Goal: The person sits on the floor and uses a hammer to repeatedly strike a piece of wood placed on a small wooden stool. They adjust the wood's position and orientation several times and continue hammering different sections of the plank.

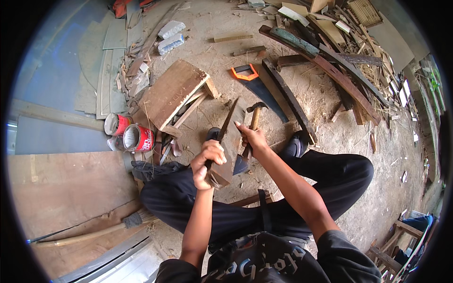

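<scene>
My left hand [207, 160] is closed round the lower left edge of a thick wooden block [228, 150], held tilted in front of me between my knees. A claw hammer [255, 118] with a wooden handle is in my right hand [255, 140], its head pointing away from me. The right thumb lies by the block's right edge; whether it touches the wood I cannot tell. Beyond my right hand, a handsaw [264, 96] with an orange and black handle lies on the floor beside a long dark timber [290, 101].
A low wooden stool or box [174, 92] stands ahead on the left, near two red paint cans [139, 138]. Timbers and scrap wood [349, 70] are heaped at the far right. A long-handled tool [89, 236] lies at lower left. Pale blocks [171, 43] rest farther off.
</scene>
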The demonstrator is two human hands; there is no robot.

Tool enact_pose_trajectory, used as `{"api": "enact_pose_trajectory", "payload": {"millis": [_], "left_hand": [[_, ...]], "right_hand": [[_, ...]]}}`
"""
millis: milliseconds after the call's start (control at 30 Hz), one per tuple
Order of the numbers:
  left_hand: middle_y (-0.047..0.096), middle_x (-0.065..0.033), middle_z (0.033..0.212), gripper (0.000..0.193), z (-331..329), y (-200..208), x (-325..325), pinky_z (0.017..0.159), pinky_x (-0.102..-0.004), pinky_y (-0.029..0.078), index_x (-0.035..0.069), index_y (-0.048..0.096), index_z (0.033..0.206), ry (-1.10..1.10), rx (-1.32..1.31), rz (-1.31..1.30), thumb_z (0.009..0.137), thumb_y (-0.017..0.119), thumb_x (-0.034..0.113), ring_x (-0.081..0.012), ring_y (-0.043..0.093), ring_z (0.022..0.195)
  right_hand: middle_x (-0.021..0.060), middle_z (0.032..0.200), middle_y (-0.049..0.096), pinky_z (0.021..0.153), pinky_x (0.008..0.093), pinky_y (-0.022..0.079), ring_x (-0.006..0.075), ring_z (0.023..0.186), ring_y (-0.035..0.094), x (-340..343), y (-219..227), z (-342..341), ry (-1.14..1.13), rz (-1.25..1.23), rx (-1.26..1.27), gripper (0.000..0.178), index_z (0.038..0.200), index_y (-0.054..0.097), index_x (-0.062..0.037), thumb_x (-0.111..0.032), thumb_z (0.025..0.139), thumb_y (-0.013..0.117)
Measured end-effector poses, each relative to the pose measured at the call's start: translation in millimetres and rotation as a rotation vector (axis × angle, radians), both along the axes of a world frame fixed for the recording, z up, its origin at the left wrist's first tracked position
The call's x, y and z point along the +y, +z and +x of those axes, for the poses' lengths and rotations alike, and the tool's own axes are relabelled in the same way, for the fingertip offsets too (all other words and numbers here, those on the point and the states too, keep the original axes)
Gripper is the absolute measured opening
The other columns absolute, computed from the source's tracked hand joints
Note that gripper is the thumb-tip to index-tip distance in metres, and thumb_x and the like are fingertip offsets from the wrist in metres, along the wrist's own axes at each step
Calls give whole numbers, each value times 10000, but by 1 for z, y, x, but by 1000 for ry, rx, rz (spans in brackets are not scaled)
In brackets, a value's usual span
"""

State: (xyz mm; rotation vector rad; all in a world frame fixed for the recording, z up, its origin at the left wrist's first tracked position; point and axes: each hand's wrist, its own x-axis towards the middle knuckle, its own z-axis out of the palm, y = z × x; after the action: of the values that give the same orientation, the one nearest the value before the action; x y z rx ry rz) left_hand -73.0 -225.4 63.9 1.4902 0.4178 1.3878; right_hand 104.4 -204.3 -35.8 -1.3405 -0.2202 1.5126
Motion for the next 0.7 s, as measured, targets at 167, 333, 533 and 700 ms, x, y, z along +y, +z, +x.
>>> {"api": "enact_pose_trajectory", "payload": {"millis": [167,333,533,700], "left_hand": [[413,-177,1520,626,-15,-32,0,1169,-404,227,10,549,1346,-169,93,-519,959,523,501,-266,419,1356],[577,-155,1333,753,35,-125,59,1039,-364,393,-50,524,1348,96,390,-1147,952,584,588,-220,506,1233],[652,-328,1095,777,91,-172,118,945,-460,458,-99,614,1153,384,921,-749,987,417,634,-467,609,1084],[688,-282,980,717,115,-230,156,861,-470,494,-60,639,1050,428,934,-788,994,420,621,-450,649,976]], "right_hand": [[16,658,574,472,289,396,118,502,496,47,-18,14,36,139,-77,301,819,631,-49,-215,751,873],[10,680,578,428,265,403,100,473,511,88,-19,23,81,249,-265,325,803,573,-60,-160,747,877],[142,748,628,595,434,495,245,672,641,116,-41,118,318,132,-995,457,973,564,-1,-446,944,665],[229,791,647,636,500,502,388,748,672,85,-24,237,917,191,-1337,438,999,581,-21,-459,988,578]]}}
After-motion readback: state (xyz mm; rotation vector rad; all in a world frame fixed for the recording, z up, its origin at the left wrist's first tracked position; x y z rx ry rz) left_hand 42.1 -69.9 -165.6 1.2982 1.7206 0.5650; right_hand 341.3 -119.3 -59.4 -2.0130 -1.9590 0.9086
